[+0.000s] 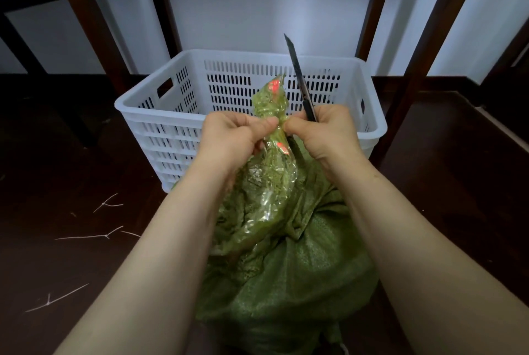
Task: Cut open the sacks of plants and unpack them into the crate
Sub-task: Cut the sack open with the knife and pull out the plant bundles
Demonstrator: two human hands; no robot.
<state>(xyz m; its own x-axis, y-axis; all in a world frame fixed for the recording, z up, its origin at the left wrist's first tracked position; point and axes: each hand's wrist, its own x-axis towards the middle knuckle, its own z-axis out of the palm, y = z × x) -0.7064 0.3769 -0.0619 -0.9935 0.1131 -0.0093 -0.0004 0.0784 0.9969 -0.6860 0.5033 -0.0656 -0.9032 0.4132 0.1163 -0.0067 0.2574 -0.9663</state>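
Our left hand [234, 134] squeezed the neck of the bag [259, 191] and our right hand [326, 131] held the knife [299, 78], so cutting it open looked like our next job.

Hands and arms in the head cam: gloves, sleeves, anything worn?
Left hand and right hand are both bare, with no gloves. No ring, watch or wristband shows. No sleeve is in view down to the bottom edge of the frame, and there are no markings, tape or tags.

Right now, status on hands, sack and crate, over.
Left hand grips bag at neck; right hand holds knife, blade up. Bag sticks out of sack, between forearms. Crate just behind, nothing in the way.
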